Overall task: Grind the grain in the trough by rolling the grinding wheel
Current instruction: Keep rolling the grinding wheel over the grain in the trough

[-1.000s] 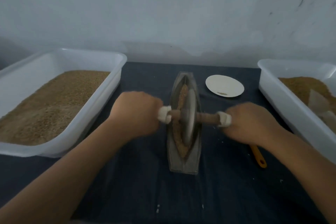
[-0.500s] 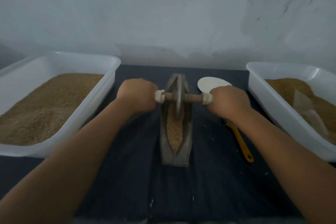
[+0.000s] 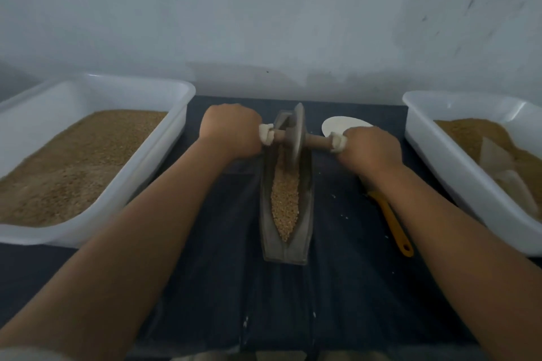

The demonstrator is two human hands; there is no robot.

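The left hand [image 3: 231, 132] and right hand [image 3: 371, 149] grip the grinding wheel [image 3: 296, 138] in the middle trough [image 3: 306, 228] of grain [image 3: 286, 202], between a left tub [image 3: 152, 167] and right tub [image 3: 440, 155] of grain.

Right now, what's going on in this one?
A person is grinding grain. The left hand and right hand each grip an end of the axle through the grinding wheel, which stands at the far end of the trough. The grain covers the trough's near part. A left tub and right tub flank it.
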